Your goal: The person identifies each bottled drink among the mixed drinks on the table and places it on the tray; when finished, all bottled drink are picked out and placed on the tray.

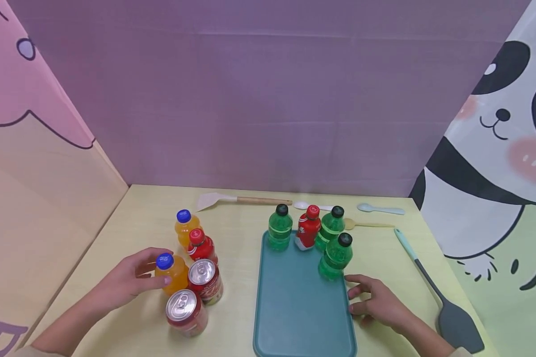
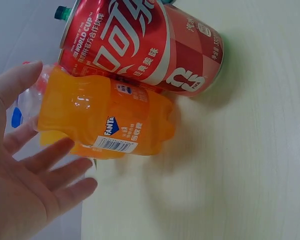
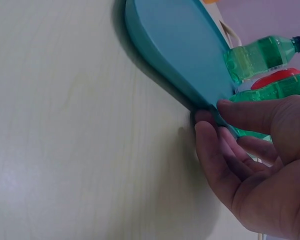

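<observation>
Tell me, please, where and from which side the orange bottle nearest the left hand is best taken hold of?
Probably round the belly of the orange bottle, below its blue cap, coming from its left, where the left hand already is. It stands upright, and two cans crowd its right and front, with a red bottle behind, so the left side looks the most open. The right hand rests at the tray edge.

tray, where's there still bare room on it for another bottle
The near half of the tray is bare, from the four bottles down to its front edge. The far end is crowded: three green bottles and a red bottle stand close together. The right hand rests at the right rim.
</observation>
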A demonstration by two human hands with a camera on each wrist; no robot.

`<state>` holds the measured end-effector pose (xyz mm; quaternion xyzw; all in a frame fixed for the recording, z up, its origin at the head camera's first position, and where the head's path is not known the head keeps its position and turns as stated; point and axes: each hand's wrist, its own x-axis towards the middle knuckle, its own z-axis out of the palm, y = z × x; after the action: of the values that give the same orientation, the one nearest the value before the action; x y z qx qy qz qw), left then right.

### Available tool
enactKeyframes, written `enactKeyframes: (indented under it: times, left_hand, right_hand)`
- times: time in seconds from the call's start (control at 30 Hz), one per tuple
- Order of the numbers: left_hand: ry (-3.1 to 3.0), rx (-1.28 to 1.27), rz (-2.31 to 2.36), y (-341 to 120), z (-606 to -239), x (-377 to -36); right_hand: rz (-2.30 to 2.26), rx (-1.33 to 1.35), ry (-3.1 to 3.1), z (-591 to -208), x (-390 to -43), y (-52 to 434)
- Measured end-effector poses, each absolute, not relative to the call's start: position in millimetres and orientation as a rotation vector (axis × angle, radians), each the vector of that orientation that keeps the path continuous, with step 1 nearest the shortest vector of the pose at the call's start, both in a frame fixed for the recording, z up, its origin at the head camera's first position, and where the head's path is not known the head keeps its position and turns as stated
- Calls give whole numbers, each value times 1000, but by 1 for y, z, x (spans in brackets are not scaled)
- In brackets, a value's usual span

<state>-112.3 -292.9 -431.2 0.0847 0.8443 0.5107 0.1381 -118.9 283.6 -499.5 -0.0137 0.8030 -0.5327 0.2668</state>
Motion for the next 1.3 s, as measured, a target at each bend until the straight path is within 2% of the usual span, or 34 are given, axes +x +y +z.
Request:
enactKeyframes:
  times: [0.27,0.5,0.83,1.3]
  left_hand:
    - [2419,240,1539,-292,-442,-113]
    - [2461,104,1569,-289,-450,-108]
    - [2533,62,1609,-287,-451,-106]
    - [2700,275,1517,-288,-427,-101]
  right_hand:
    - [-1405,-52,2235,-503,-118,282]
    - [-1401,-42,2265,-503,-116,277]
    - [-1371,3,2289,-499,-116,275]
    - [-1332,66,2304,-499,-117,272]
